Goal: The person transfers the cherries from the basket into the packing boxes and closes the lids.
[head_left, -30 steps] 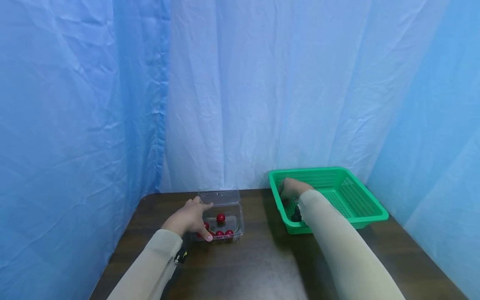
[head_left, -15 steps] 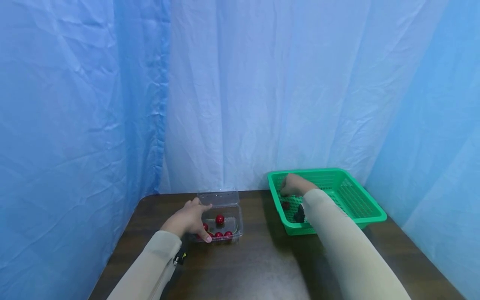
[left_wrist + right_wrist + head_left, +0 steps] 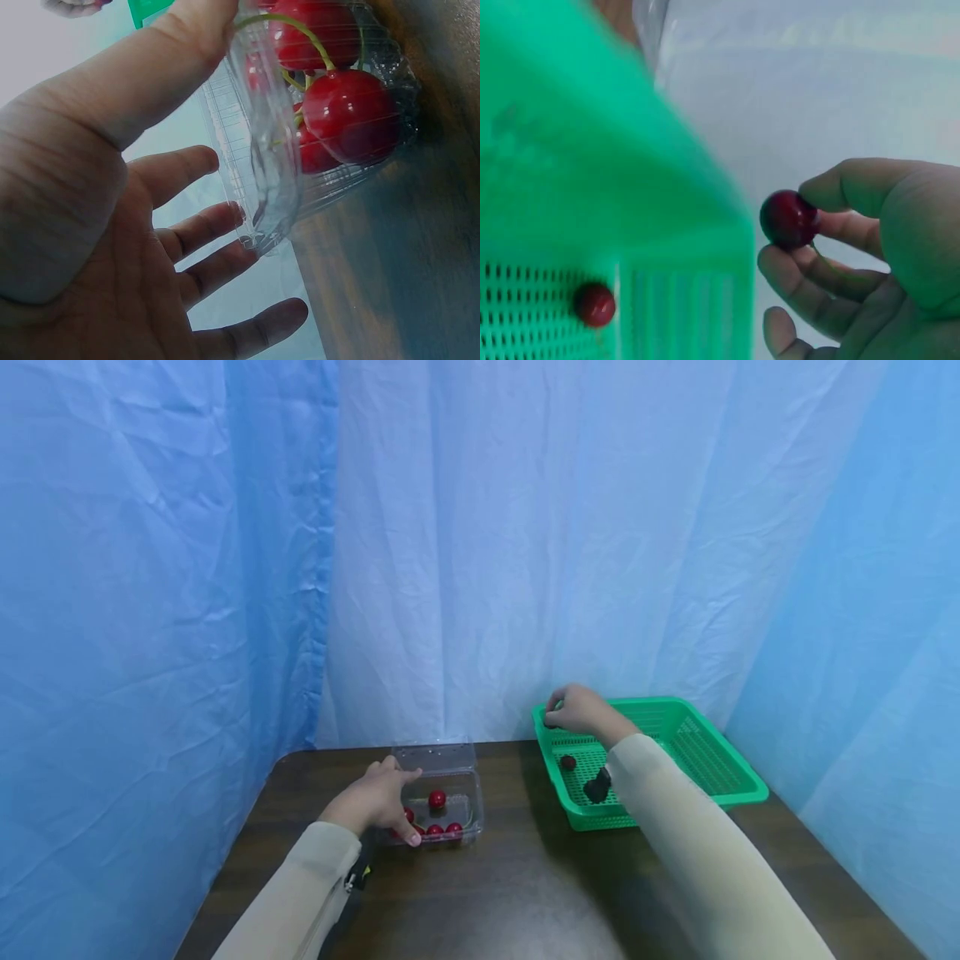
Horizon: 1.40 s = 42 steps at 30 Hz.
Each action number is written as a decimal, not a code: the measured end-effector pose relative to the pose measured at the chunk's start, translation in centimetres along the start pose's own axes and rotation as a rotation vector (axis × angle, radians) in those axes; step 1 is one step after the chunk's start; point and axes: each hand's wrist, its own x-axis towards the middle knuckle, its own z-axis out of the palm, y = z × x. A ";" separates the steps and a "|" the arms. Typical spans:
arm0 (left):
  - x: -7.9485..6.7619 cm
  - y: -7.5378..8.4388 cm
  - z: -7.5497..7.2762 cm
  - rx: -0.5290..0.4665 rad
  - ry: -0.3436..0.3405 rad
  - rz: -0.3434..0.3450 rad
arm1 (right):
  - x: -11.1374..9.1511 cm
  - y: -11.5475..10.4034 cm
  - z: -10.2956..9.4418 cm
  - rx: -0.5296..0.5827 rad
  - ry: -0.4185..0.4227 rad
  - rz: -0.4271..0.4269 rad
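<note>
In the head view my right hand (image 3: 581, 708) is over the back left corner of a green plastic basket (image 3: 733, 797). The right wrist view shows its thumb and fingers pinching a dark red cherry (image 3: 788, 218) with a thin stem. Another cherry (image 3: 594, 304) lies on the basket floor. My left hand (image 3: 372, 797) rests at the left side of a clear plastic clamshell box (image 3: 478, 810), thumb by the front rim, other fingers spread along its edge. Several red cherries (image 3: 351, 116) with green stems sit in the box, whose lid (image 3: 435, 755) is raised behind.
A dark wooden table (image 3: 502, 893) carries box and basket, with the basket to the right. Pale blue curtains (image 3: 487, 568) hang close behind and at both sides. A black object (image 3: 597, 787) shows at the right cuff, overlapping the basket.
My right hand has risen from inside the basket to its back left corner, bringing up a cherry. The cherry on the basket floor has come into view. My left hand stays at the box.
</note>
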 end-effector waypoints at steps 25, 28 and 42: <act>0.1 -0.3 0.0 -0.005 -0.028 -0.009 | -1.8 -11.8 13.6 -0.150 -0.226 -0.245; 0.1 -0.2 0.0 -0.006 -0.033 -0.010 | -1.7 -12.3 15.2 -0.189 -0.224 -0.280; 0.4 -0.2 0.1 -0.010 -0.018 0.009 | -1.7 -12.5 19.3 -0.189 -0.162 -0.332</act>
